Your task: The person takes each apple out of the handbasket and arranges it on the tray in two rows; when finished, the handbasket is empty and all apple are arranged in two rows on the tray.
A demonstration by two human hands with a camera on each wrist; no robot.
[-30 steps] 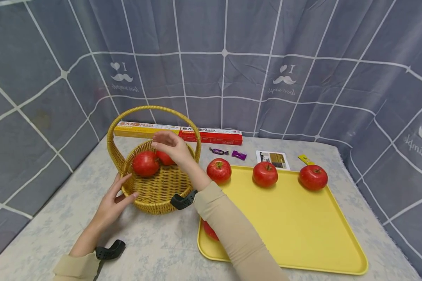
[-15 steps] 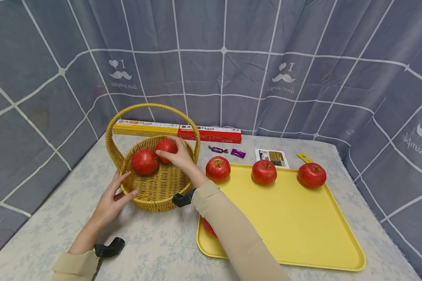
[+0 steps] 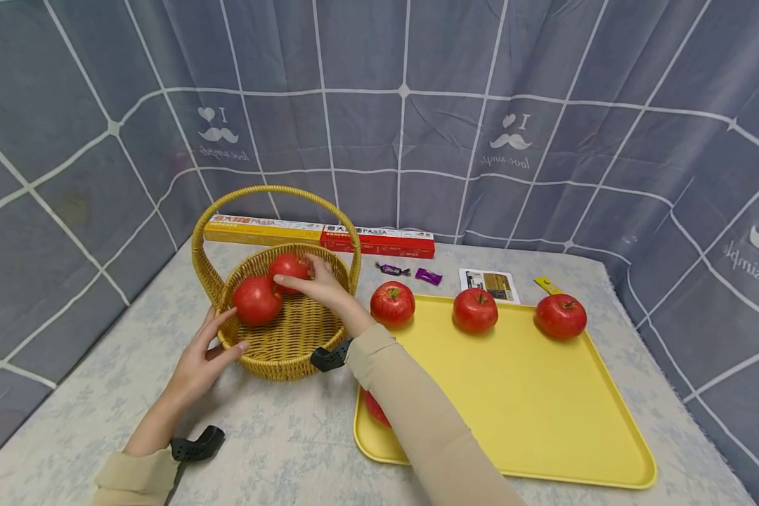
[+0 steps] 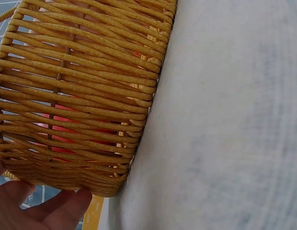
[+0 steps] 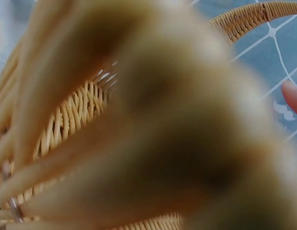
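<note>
Evidently the right hand (image 3: 319, 284) cupped the far apple (image 3: 289, 267) inside the basket (image 3: 278, 351), which the flat left hand (image 3: 205, 362) steadied, so loosening early could roll that apple against its neighbour apple (image 3: 256, 300).

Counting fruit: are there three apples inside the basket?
No, the basket holds two apples, one touched by the right hand.

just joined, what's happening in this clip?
A person is working with apples at a wicker basket. The right hand reaches into it, fingers curled around the far apple, which sits beside a second apple. The left hand rests against the basket's outer wall, fingers straight. Three more apples line the far edge of the yellow tray, and another is partly hidden under the right sleeve.
</note>
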